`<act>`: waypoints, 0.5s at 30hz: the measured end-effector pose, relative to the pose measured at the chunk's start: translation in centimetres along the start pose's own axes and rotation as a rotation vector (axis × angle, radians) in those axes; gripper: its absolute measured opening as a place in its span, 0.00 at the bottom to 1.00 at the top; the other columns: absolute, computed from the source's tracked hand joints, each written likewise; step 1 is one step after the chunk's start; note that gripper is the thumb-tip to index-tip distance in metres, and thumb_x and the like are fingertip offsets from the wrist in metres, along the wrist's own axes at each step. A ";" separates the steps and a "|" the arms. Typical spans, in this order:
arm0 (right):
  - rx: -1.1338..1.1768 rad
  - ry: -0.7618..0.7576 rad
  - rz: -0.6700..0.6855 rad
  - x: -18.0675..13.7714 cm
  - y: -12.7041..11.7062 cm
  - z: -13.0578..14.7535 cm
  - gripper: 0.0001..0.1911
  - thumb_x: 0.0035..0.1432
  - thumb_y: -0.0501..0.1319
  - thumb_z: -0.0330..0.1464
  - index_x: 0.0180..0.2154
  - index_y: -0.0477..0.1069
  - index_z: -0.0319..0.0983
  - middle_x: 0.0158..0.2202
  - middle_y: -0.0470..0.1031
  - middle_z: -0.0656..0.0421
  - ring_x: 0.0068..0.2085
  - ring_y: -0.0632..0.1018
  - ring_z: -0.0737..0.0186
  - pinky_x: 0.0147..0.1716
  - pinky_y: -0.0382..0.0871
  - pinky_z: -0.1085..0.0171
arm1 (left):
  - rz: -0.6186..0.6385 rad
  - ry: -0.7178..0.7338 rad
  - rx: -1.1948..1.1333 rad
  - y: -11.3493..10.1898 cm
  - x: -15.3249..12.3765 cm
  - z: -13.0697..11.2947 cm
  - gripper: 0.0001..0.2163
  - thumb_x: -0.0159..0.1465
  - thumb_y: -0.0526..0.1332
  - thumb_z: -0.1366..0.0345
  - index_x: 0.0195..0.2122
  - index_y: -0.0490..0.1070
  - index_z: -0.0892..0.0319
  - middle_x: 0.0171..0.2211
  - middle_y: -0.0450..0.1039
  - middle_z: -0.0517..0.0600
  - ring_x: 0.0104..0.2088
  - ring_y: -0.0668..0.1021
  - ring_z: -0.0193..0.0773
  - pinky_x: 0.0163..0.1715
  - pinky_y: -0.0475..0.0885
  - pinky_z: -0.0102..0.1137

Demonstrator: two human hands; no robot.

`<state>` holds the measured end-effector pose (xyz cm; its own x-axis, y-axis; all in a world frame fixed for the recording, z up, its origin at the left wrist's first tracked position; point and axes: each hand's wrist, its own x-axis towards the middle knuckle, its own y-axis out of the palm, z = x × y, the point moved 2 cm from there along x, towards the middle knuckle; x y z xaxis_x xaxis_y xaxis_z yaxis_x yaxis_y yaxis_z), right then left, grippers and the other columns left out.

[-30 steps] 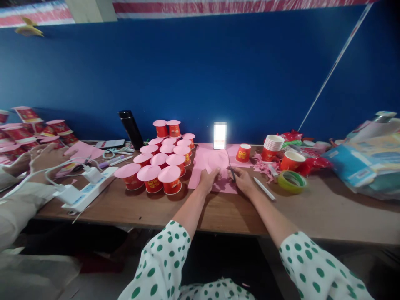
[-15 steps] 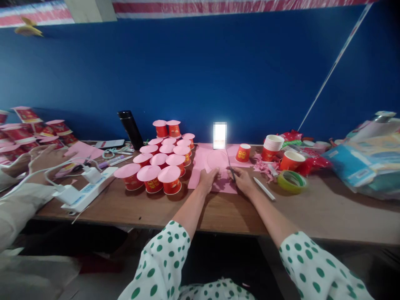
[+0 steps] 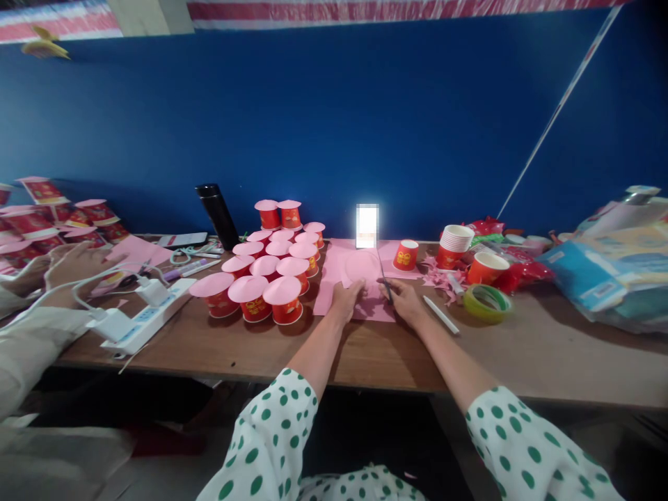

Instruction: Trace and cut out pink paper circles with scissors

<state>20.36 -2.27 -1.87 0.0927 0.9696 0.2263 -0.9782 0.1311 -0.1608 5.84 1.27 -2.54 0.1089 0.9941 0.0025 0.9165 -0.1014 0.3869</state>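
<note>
In the head view, a round piece of pink paper point(image 3: 359, 265) is before me, with its near edge at my left hand point(image 3: 346, 300). The fingers of that hand are closed on the edge. My right hand point(image 3: 407, 300) grips a pair of scissors point(image 3: 384, 273), narrow blades pointing away from me. Their handles are mostly hidden by the fingers. Under both hands lies a larger pink sheet point(image 3: 328, 282). A white pen point(image 3: 441, 314) rests just right of my right hand, and a red paper cup point(image 3: 406, 256) stands beyond it.
Red cups topped with pink discs point(image 3: 282, 292) stand in rows at left. A lit screen point(image 3: 367, 226) leans at the wall. On the right are stacked cups point(image 3: 456, 245), pink scraps point(image 3: 438, 273) and a tape roll point(image 3: 488, 305). Another person's hands point(image 3: 78, 271) are beside a power strip point(image 3: 151, 316).
Almost nothing differs. Both my hands keep their place on the paper and scissors, and the view has shifted very slightly.
</note>
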 end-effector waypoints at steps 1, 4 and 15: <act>0.000 -0.001 0.000 0.0 0.0 0.1 0.28 0.42 0.63 0.45 0.43 0.71 0.35 0.19 0.67 0.62 0.19 0.67 0.70 0.18 0.62 0.69 | -0.001 0.004 0.002 0.0 0.1 0.1 0.12 0.46 0.66 0.62 0.22 0.70 0.68 0.19 0.70 0.51 0.19 0.71 0.30 0.19 0.67 0.26; 0.002 0.002 -0.001 -0.1 0.0 0.2 0.28 0.42 0.63 0.45 0.43 0.71 0.34 0.19 0.67 0.63 0.19 0.66 0.70 0.18 0.62 0.69 | 0.008 0.022 0.008 -0.1 0.3 0.3 0.11 0.47 0.65 0.62 0.22 0.70 0.68 0.18 0.70 0.51 0.19 0.71 0.30 0.20 0.67 0.26; -0.020 0.016 -0.001 -0.1 0.1 0.3 0.29 0.42 0.63 0.45 0.43 0.71 0.34 0.18 0.65 0.63 0.18 0.64 0.71 0.17 0.59 0.70 | -0.019 0.002 -0.017 -0.1 0.3 0.3 0.11 0.46 0.65 0.62 0.23 0.70 0.67 0.19 0.71 0.51 0.19 0.71 0.30 0.20 0.67 0.25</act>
<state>20.18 -2.40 -1.62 0.0972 0.9726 0.2112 -0.9742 0.1364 -0.1800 5.93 1.55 -2.81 0.0908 0.9959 -0.0035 0.9119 -0.0817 0.4021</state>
